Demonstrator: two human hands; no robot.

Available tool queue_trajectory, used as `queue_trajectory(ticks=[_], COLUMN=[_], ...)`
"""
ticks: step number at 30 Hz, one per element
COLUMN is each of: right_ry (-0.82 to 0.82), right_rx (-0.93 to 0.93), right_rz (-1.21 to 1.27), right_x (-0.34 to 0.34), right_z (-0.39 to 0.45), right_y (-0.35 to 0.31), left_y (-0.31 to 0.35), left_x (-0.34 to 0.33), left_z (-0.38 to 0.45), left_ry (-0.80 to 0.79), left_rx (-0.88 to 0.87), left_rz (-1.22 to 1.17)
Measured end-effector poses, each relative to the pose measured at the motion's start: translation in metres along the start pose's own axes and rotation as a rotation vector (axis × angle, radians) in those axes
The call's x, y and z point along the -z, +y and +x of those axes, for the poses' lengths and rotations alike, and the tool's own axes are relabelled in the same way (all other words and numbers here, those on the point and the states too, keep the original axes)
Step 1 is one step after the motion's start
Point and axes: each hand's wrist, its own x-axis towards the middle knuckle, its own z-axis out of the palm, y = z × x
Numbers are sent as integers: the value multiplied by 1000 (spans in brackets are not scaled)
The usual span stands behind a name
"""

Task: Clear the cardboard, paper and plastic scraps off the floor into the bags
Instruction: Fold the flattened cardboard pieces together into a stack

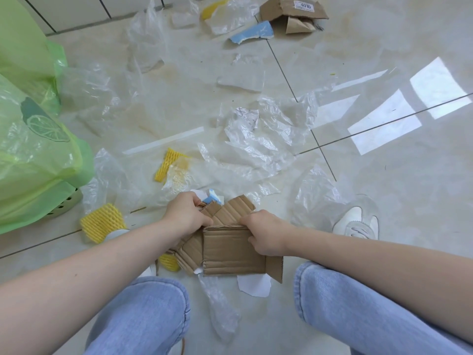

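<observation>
Gripping one bundle of cardboard pieces (234, 248), left hand (185, 217) and right hand (266, 234) both clamp it; two green bags (38, 155) stand left, four yellow foam nets (102, 222) lie scattered.

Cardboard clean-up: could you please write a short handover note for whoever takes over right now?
Left hand grips a bundle of cardboard and blue paper; right hand grips the same cardboard's top edge.
Green bags stand at left.
Done: some cardboard gathered, not yet bagged.
Left: clear plastic across the floor, yellow foam nets, torn box and blue scrap far off, white paper near the knees.
</observation>
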Motion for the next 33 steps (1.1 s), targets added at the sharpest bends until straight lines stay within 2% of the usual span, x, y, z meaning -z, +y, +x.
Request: queue_trajectory(ticks=[7,15,19,23,30,33], right_ry=[-23,127,195,277,371,375], right_rx=[80,190,187,126,41,46], right_rz=[62,82,81,196,766,872], right_x=[13,68,97,127,179,199], right_z=[-9,-25,-26,-27,-20,-12], right_y=[2,-1,-3,-5,-36,-64], left_y=[4,3,7,2,-12,-24], left_x=[7,58,98,133,179,194], left_z=[-4,-12,-20,-29,-57,-69], left_ry=[-103,-125,-40,54,261,373], left_rx=[-1,-33,-57,-84,-194,-249], left_rz=[-110,-348,-557,-739,-1002,-1103])
